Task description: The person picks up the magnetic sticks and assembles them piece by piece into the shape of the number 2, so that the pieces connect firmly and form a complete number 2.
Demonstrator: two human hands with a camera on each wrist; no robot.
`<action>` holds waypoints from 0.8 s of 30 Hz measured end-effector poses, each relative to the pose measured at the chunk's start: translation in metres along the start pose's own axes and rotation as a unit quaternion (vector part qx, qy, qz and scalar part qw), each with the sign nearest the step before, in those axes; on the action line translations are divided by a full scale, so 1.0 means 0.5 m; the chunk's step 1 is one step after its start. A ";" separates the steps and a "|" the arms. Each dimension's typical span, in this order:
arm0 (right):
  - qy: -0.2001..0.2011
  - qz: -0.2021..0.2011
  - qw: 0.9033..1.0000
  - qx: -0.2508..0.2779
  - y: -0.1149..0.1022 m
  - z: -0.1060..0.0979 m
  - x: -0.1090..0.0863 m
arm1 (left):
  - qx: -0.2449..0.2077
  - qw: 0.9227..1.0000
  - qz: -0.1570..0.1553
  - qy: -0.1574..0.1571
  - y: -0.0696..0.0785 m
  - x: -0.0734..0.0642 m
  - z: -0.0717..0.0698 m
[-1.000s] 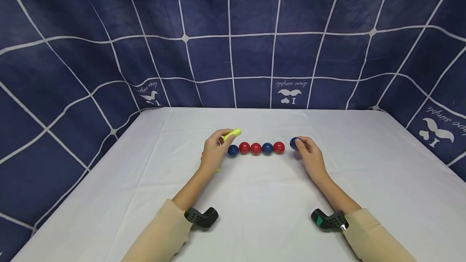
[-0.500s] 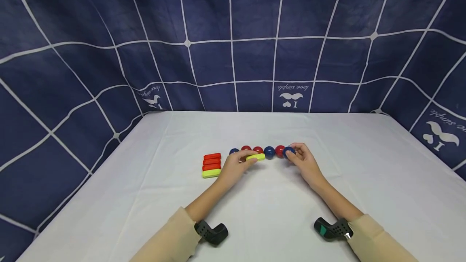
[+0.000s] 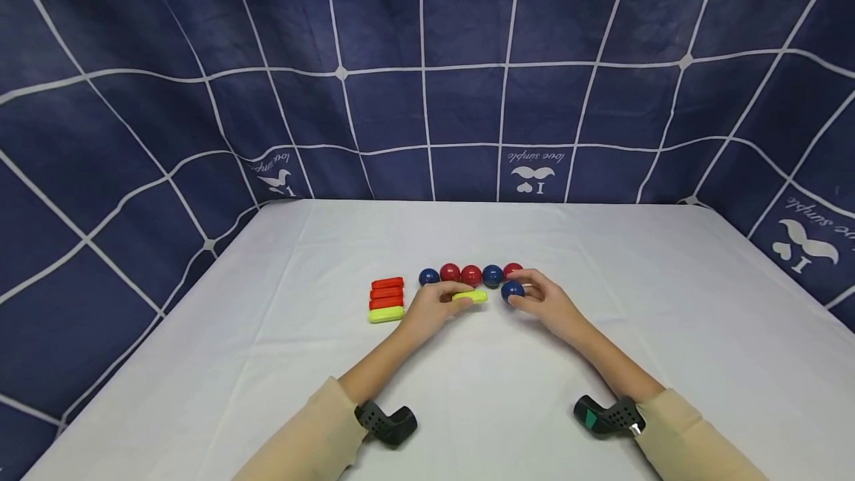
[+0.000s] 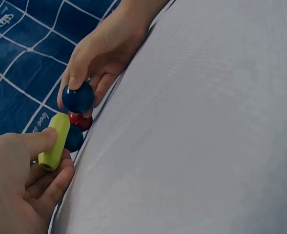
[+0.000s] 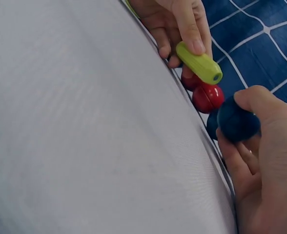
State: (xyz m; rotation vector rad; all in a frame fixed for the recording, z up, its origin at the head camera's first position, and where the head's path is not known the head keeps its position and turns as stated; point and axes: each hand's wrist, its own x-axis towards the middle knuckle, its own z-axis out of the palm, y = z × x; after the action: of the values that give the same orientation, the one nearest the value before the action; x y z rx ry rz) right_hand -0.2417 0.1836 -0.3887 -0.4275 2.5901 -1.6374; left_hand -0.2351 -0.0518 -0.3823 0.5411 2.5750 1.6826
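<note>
My left hand point(image 3: 426, 309) pinches a short yellow-green stick point(image 4: 55, 141) between thumb and fingers; a small hole shows in its end. Just to the right, my right hand point(image 3: 551, 308) holds a glossy blue ball point(image 5: 237, 119) by thumb and fingertips. Stick and ball point toward each other with a small gap between them. Behind both hands, a row of balls lies on the table: a blue ball point(image 3: 429, 276), two red balls point(image 3: 450, 272), another blue ball point(image 3: 492, 275) and a red ball point(image 3: 513, 268) partly covered by the right hand.
Left of the row, three red sticks point(image 3: 387, 293) and one yellow-green stick point(image 3: 386, 315) lie stacked side by side on the white tablecloth point(image 3: 467, 392). A dark blue curtain point(image 3: 461, 102) with white grid lines hangs around the back and sides.
My left hand has brought its stick rightward and down, in front of the row, uncovering the stick pile. My right hand has moved left and nearer with the blue ball.
</note>
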 end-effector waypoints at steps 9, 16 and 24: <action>-0.030 -0.023 0.998 -0.044 0.003 0.009 -0.003 | 0.037 0.999 0.002 -0.021 0.002 -0.001 0.002; -0.037 -0.037 0.997 -0.050 0.007 0.008 -0.001 | 0.047 0.999 0.007 -0.027 0.000 0.000 0.003; -0.044 -0.037 0.997 -0.044 0.004 0.009 -0.001 | 0.051 0.998 0.002 -0.031 -0.003 0.002 0.004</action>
State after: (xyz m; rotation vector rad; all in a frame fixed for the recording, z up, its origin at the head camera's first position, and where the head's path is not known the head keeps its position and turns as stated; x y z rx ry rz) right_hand -0.2406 0.1808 -0.3927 -0.5950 2.6189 -1.4917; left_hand -0.2358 -0.0501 -0.3843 0.5943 2.6282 1.5159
